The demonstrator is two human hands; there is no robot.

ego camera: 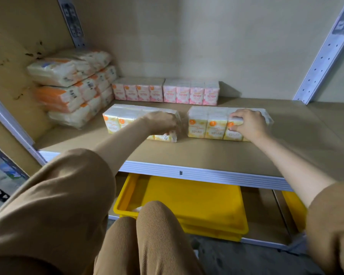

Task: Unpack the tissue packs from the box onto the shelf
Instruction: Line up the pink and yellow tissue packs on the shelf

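Nearest: a knee [157, 225] in ribbed tan cloth, with tan sleeves at both frame sides; both forearms reach forward over the shelf edge.

Below the shelf: yellow bin [125, 195] on the lower level, partly hidden by the knee; a second yellow bin [294, 211] just shows to its right.

Shelf [187, 153]: brown board with white metal front rail; two yellow-printed tissue packs stand on it side by side, near each other but apart.

Left hand [163, 122]: on the right end of the left yellow pack [115, 120]; fingers curled down over that end, gripping it; somewhat blurred.

Right hand [250, 124]: on the right part of the right yellow pack [207, 124]; fingers bent over the top, thumb against the front face, pinching it.

Further back: two pink packs [191, 92] in a row touching end to end, against the rear wall.

Far left corner: stack of larger orange-and-white packs [72, 86], several high, just beside the pink row; perforated white uprights [324, 54] at both rear corners.
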